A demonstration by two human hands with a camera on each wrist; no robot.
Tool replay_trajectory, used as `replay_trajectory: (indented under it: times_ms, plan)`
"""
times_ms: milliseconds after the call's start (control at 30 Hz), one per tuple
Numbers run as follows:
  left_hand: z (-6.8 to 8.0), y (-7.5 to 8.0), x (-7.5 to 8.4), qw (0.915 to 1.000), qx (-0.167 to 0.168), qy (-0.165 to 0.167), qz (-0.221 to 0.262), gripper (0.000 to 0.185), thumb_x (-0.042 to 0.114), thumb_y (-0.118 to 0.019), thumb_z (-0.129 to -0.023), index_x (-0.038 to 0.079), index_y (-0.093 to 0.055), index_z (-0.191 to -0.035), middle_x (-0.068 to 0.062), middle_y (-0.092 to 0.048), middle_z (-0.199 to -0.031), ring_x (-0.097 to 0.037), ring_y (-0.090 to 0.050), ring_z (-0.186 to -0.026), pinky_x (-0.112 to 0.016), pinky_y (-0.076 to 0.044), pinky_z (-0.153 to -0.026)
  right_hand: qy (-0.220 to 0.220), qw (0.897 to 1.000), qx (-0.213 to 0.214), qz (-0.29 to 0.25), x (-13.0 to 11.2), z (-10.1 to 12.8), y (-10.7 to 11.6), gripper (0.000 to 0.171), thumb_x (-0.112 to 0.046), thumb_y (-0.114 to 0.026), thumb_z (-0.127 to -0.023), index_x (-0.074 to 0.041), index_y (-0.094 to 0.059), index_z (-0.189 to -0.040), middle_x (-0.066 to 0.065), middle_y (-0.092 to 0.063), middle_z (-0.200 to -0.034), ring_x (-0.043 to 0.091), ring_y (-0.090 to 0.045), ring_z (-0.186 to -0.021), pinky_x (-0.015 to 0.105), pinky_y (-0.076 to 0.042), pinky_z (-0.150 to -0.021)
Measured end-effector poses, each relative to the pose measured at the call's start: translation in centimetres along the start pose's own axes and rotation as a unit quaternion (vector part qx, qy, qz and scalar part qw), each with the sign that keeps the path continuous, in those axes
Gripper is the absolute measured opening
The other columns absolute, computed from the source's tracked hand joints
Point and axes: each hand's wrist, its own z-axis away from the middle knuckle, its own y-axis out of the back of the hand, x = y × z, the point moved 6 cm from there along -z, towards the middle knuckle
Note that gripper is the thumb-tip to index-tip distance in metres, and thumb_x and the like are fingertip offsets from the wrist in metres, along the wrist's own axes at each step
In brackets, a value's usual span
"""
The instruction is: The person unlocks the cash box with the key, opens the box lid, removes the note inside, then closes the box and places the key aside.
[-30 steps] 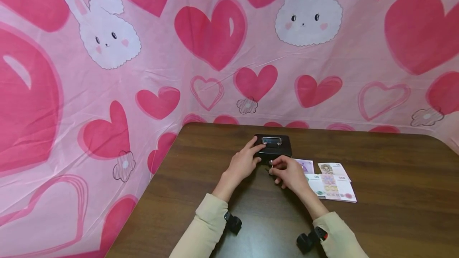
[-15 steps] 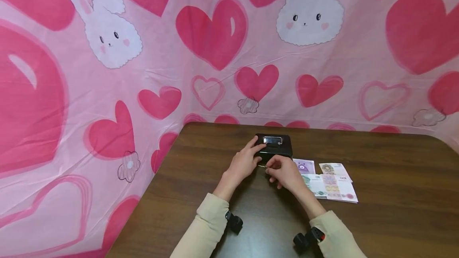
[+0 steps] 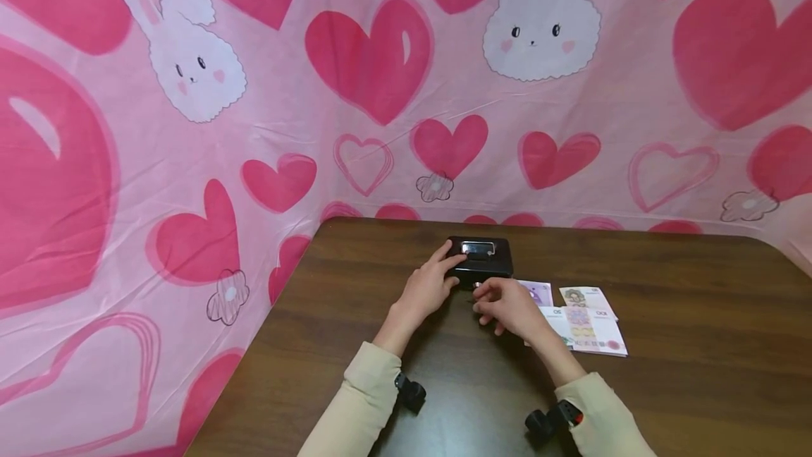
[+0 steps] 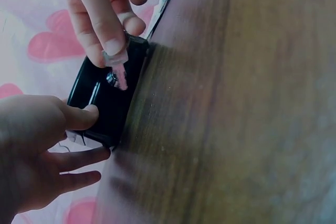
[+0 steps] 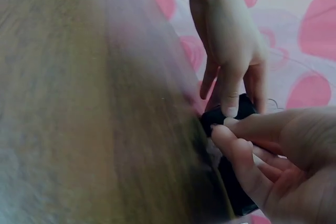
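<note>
A small black cash box (image 3: 495, 265) with a folding metal handle (image 3: 478, 249) on its lid sits on the table. My left hand (image 3: 422, 295) rests on the box's left end, thumb against the front face and fairly straight fingers over the lid and side. My right hand (image 3: 512, 307) is at the front, thumb and fingertips pinching a small key (image 4: 121, 77). In the left wrist view, the key's blade points down beside the round lock (image 4: 111, 79); whether it touches the lock I cannot tell. In the right wrist view, my fingers mostly hide the key.
Right of the box lie several banknotes: a purple one (image 3: 539, 293), a brownish-white one (image 3: 586, 298) and an overlapping group (image 3: 603, 337) in front. The brown wooden table (image 3: 698, 302) ends at the back against a pink heart-patterned cloth (image 3: 374, 161).
My right hand first swung slightly left, the key lying sideways in its fingers. It has since come back right, in front of the lock. My left hand stays on the box.
</note>
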Motion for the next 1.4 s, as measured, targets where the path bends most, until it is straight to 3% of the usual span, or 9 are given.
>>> replay_trajectory:
  times_ms: [333, 733, 1033, 1400]
  plan:
    - [0.0, 0.0, -0.1, 1.0000, 0.002, -0.003, 0.001, 0.047, 0.024, -0.066, -0.096, 0.029, -0.056, -0.142, -0.001, -0.034, -0.162, -0.030, -0.070, -0.104, -0.046, -0.057, -0.087, 0.034, 0.990, -0.130, -0.032, -0.2, 0.3, -0.2, 0.020, -0.009, -0.068, -0.091, 0.003, -0.067, -0.107, 0.011, -0.069, -0.086, 0.021, -0.069, -0.064, 0.033, -0.057, -0.050]
    - [0.0, 0.0, -0.2, 1.0000, 0.003, -0.002, 0.008, 0.047, 0.024, -0.065, -0.097, 0.029, -0.056, -0.142, 0.000, -0.034, -0.162, -0.029, -0.069, -0.108, -0.046, -0.057, -0.088, 0.052, 0.956, -0.287, -0.042, -0.5, 1.5, -2.3, 0.017, -0.012, -0.069, -0.092, -0.002, -0.070, -0.105, 0.008, -0.068, -0.084, 0.014, -0.067, -0.060, 0.025, -0.053, -0.047]
    - [0.0, 0.1, 0.0, 0.9999, 0.002, -0.004, 0.011, 0.047, 0.023, -0.066, -0.096, 0.030, -0.057, -0.142, 0.001, -0.034, -0.162, -0.029, -0.069, -0.106, -0.046, -0.057, -0.087, 0.046, 0.938, -0.337, -0.061, 0.0, 1.9, -3.3, 0.013, -0.008, -0.066, -0.093, -0.001, -0.068, -0.104, 0.007, -0.067, -0.086, 0.012, -0.069, -0.062, 0.023, -0.053, -0.046]
    - [0.0, 0.1, 0.0, 0.9998, 0.004, -0.003, 0.018, 0.046, 0.022, -0.066, -0.096, 0.029, -0.057, -0.141, 0.000, -0.034, -0.161, -0.030, -0.070, -0.102, -0.046, -0.057, -0.085, 0.051, 0.933, -0.357, -0.021, 0.0, 2.4, -3.4, 0.010, -0.009, -0.073, -0.087, -0.006, -0.072, -0.096, 0.005, -0.069, -0.075, 0.009, -0.060, -0.052, 0.022, -0.053, -0.046]
